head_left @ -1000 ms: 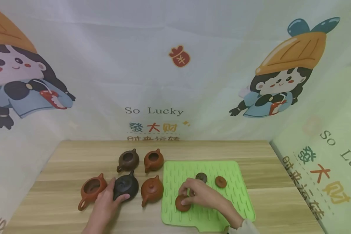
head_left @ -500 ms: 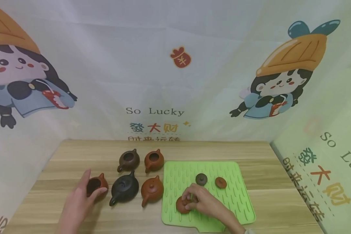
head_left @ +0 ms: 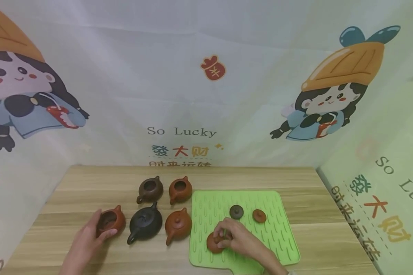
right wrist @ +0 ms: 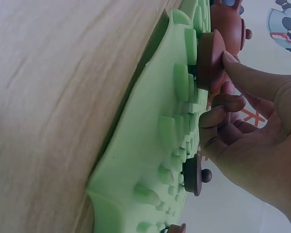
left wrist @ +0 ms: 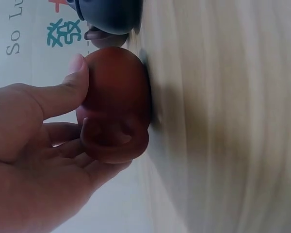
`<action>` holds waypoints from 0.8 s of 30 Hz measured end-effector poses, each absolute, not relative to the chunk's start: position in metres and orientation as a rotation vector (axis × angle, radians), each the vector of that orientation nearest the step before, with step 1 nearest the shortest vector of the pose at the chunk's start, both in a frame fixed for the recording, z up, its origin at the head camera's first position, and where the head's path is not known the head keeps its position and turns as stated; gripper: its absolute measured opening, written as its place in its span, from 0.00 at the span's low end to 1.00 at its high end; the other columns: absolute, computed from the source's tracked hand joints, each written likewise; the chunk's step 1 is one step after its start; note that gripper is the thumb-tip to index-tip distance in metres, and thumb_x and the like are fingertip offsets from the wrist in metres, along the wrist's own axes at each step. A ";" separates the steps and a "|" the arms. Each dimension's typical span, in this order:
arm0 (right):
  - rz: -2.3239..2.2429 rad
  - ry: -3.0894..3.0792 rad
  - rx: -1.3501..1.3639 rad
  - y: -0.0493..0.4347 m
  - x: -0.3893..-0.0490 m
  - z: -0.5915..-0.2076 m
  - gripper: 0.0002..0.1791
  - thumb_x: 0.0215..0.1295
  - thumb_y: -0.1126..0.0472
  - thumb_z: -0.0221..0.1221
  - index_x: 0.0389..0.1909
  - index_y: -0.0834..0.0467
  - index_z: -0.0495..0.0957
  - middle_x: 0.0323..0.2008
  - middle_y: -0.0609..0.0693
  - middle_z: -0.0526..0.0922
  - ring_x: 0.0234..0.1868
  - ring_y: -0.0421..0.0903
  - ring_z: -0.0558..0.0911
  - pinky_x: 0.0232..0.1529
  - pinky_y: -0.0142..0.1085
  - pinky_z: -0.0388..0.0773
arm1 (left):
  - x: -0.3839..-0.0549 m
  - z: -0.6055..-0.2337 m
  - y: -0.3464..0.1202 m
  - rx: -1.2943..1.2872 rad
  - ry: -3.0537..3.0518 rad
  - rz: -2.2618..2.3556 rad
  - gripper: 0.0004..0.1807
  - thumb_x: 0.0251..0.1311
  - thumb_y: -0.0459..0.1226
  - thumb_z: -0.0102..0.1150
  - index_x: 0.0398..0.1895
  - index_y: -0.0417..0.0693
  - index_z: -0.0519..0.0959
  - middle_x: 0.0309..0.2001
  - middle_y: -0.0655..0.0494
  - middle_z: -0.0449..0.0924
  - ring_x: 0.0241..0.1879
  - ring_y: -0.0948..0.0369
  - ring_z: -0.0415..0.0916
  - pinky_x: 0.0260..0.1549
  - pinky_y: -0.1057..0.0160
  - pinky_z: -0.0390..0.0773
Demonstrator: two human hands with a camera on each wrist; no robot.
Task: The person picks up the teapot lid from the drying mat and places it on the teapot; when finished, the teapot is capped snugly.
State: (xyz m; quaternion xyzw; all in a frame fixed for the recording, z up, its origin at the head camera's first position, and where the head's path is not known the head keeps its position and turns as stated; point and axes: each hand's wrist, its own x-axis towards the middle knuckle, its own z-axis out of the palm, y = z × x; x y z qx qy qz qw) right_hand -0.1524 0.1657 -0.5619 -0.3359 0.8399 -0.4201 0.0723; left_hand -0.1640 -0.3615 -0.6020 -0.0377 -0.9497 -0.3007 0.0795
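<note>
At the left of the head view, my left hand (head_left: 86,236) grips a lidless reddish-brown teapot (head_left: 115,221), thumb on the near side and fingers round the far side. Its loop handle shows below the body in the left wrist view, close over the wooden table. My right hand (head_left: 237,236) pinches a large reddish-brown lid (head_left: 213,242) from above; the lid's knob is mostly hidden by the fingers. In the right wrist view that lid (right wrist: 211,63) stands right at the ribs of the green mat (right wrist: 136,145). Next to the left teapot sits a black teapot (head_left: 146,221) with its top covered.
A lidded orange-brown teapot (head_left: 178,226) stands beside the mat. Behind are two lidless teapots, one dark brown (head_left: 150,189) and one orange-brown (head_left: 180,189). A dark lid (head_left: 236,212) and a small reddish lid (head_left: 259,216) lie on the mat. A printed cloth hangs behind the table.
My left hand has left the black teapot and moved left onto the lidless reddish-brown teapot. The right hand stays at the large lid, nearly unmoved.
</note>
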 end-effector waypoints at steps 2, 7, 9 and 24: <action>-1.255 2.532 -0.977 0.166 -0.154 -0.566 0.10 0.69 0.60 0.75 0.46 0.49 0.84 0.39 0.39 0.80 0.35 0.27 0.74 0.34 0.27 0.78 | -0.165 -0.603 -0.363 -0.097 -2.848 -0.909 0.51 0.63 0.56 0.79 0.77 0.34 0.68 0.63 0.19 0.79 0.59 0.21 0.78 0.51 0.24 0.80; -1.246 2.548 -0.892 0.167 -0.156 -0.574 0.14 0.65 0.60 0.77 0.45 0.44 0.85 0.39 0.36 0.80 0.35 0.27 0.76 0.36 0.27 0.81 | -0.164 -0.603 -0.366 -0.056 -2.871 -0.931 0.59 0.61 0.60 0.79 0.79 0.26 0.63 0.66 0.15 0.74 0.61 0.20 0.76 0.52 0.24 0.80; -1.254 2.548 -0.945 0.166 -0.155 -0.572 0.13 0.67 0.60 0.76 0.46 0.46 0.84 0.39 0.37 0.80 0.35 0.27 0.75 0.35 0.27 0.80 | -0.162 -0.602 -0.366 -0.045 -2.875 -0.934 0.60 0.62 0.61 0.77 0.79 0.25 0.62 0.66 0.15 0.74 0.62 0.20 0.76 0.52 0.24 0.79; -1.302 2.506 -0.856 0.165 -0.155 -0.571 0.13 0.66 0.59 0.77 0.45 0.43 0.85 0.39 0.36 0.81 0.35 0.29 0.78 0.36 0.29 0.82 | -0.151 -0.585 -0.369 -0.080 -2.989 -0.922 0.52 0.76 0.56 0.65 0.87 0.33 0.53 0.73 0.17 0.65 0.68 0.18 0.67 0.60 0.22 0.74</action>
